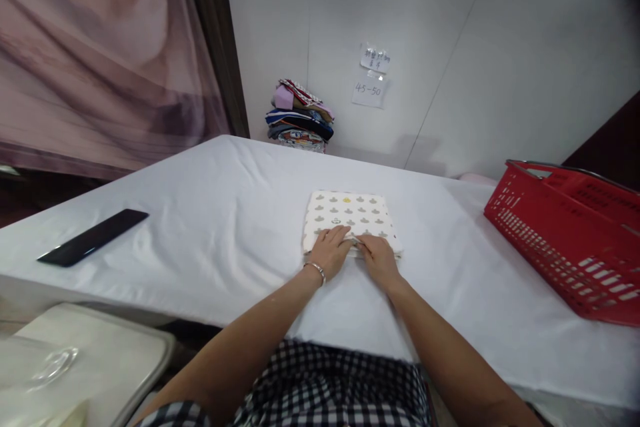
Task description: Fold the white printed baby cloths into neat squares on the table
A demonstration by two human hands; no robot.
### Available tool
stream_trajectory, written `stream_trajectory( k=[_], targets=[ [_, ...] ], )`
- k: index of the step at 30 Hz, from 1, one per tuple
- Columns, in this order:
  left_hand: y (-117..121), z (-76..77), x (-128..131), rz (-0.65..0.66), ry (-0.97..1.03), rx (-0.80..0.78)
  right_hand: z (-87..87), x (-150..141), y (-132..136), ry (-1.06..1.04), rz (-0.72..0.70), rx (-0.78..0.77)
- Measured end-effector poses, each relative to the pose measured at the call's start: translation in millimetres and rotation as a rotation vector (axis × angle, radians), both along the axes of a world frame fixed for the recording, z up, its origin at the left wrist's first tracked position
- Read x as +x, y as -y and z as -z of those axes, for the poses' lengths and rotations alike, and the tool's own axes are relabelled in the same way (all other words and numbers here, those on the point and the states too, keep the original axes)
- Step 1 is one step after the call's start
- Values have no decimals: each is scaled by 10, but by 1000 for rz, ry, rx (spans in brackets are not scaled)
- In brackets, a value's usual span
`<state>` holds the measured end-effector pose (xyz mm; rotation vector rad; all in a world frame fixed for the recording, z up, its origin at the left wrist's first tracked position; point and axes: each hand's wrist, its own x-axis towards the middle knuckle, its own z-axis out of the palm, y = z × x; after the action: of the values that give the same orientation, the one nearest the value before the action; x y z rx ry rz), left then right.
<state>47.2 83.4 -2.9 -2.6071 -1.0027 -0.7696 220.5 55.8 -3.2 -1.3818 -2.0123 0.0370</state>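
A folded white cloth (350, 211) printed with rows of grey ducks, one of them yellow, lies flat on the white-covered table (225, 227) in front of me. Whether it is a garment or a blanket I cannot tell. My left hand (330, 250), with a bracelet at the wrist, rests on its near left part, fingers stretched out flat over the print. Close beside it, my right hand (379, 259) holds the near edge, its fingers bent at the fold. The two hands almost meet at the middle of that edge.
A red plastic basket (565, 247) stands on the table at the right. A black flat object (94, 237) lies at the left. Stacked folded clothes (300, 117) sit beyond the far edge by the wall. A white lidded bin (100, 353) is at lower left.
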Motion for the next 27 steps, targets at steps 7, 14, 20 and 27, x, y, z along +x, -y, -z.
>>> stream_trajectory(
  k=[7, 14, 20, 27],
  targets=[
    [-23, 22, 10, -51, -24, -27, 30, 8, -12, 22, 20, 16],
    [-40, 17, 30, -51, -59, -66, 34, 11, -3, 17, 11, 15],
    [-57, -7, 30, 0, -76, -66, 19, -9, 4, 35, 17, 6],
    [-67, -4, 7, 18, 37, -61, -9, -12, 42, 148, -44, 62]
  ],
)
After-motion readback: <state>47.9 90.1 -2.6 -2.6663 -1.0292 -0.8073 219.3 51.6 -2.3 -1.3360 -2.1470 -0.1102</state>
